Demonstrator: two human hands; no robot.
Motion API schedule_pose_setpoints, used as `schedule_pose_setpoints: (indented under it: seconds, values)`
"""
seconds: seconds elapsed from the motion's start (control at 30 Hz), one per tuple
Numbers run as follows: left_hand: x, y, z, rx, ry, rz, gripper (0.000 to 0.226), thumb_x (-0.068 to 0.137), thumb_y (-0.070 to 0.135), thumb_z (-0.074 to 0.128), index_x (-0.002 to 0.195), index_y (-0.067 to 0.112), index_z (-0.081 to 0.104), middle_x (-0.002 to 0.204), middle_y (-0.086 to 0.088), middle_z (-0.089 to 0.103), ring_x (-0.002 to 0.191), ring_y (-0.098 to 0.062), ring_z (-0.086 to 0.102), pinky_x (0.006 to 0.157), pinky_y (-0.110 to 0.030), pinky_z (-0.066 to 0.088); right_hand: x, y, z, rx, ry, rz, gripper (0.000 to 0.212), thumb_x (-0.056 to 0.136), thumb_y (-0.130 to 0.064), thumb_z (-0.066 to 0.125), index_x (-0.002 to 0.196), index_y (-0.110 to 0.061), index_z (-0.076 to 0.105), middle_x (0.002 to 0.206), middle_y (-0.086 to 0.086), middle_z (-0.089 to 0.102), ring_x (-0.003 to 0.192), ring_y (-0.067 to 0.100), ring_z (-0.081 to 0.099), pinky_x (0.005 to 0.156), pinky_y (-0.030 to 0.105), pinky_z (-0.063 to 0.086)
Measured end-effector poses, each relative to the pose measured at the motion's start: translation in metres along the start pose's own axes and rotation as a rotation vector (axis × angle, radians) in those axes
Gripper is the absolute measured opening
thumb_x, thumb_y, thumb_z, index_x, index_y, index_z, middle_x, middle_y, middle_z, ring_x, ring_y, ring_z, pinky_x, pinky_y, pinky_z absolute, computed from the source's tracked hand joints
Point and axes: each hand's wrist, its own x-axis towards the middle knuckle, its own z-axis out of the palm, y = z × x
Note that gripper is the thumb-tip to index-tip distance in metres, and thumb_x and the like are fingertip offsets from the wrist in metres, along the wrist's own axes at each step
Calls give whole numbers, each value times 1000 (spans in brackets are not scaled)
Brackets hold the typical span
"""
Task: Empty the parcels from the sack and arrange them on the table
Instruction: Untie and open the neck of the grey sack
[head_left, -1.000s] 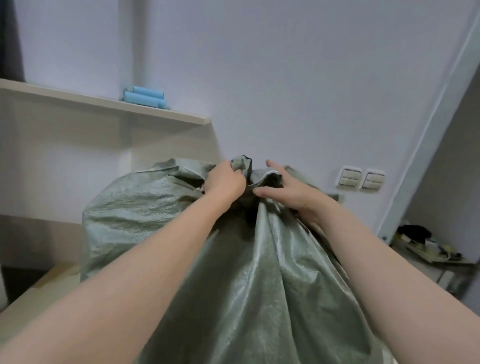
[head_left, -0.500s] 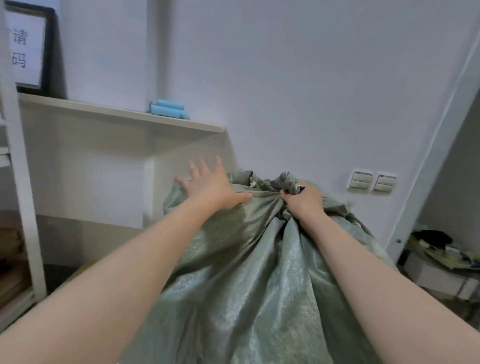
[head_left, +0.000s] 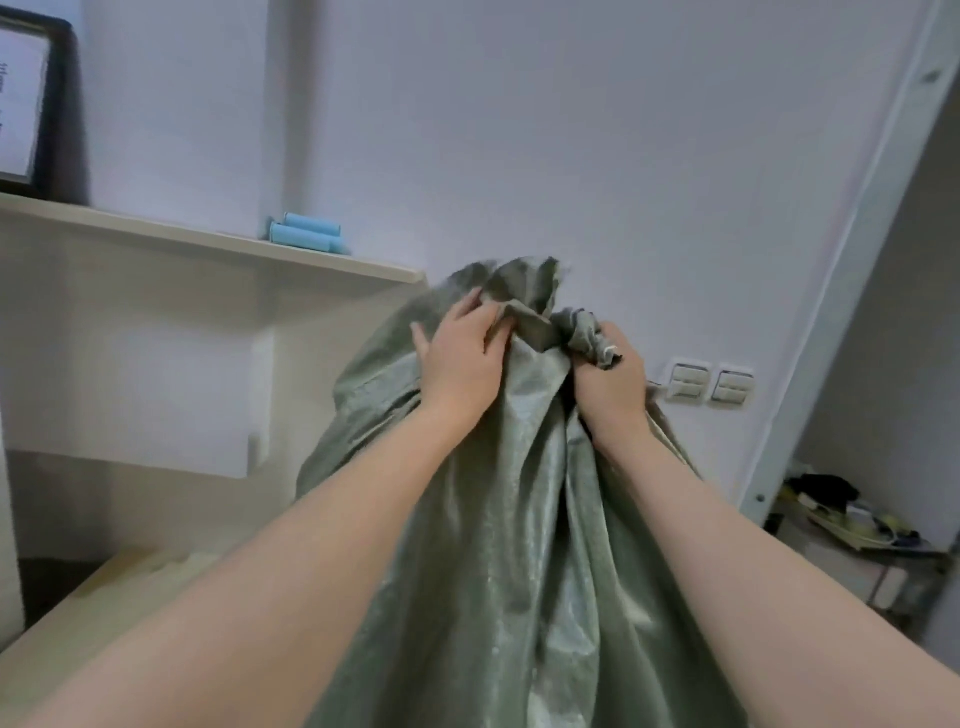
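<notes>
A large grey-green woven sack (head_left: 519, 545) stands upright in front of me and fills the middle of the view. Its bunched top sticks up between my hands. My left hand (head_left: 462, 364) pinches a fold of the top from the left, fingers curled into the cloth. To the right, my right hand (head_left: 610, 379) is clenched around a twisted wad of the sack's edge. No parcels are visible; the cloth hides whatever is inside. A pale table surface (head_left: 104, 587) shows at the lower left, behind my left forearm.
A beige wall shelf (head_left: 208, 244) at the left carries blue rolls (head_left: 306, 234) and a black-framed sign (head_left: 31, 98). Wall switches (head_left: 711, 384) sit right of the sack. A low stand with clutter (head_left: 852, 519) is at the far right, past a white door frame (head_left: 852, 260).
My left hand, flat on the sack before, now grips a fold at the top. The sack's top has risen and bunched up. My right hand keeps its hold.
</notes>
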Motion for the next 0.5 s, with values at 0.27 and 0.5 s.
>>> schedule_pose_setpoints:
  seconds: [0.27, 0.5]
  values:
    - [-24, -58, 21, 430, -581, -325, 50, 94, 50, 49, 140, 31, 45, 138, 0, 56, 133, -27, 45, 116, -61, 0, -16, 65, 1, -286, -325, 316, 35, 85, -31, 71, 118, -20, 62, 111, 2, 68, 112, 23, 60, 87, 27, 41]
    - [-36, 8, 21, 542, -628, -329, 140, 53, 98, 41, 149, 24, -27, 160, -24, -2, 145, -49, 1, 105, -71, -13, -21, 56, -9, -284, -83, 401, 86, 79, -36, 77, 145, -11, 26, 146, 17, 26, 127, 31, 43, 101, 30, 35]
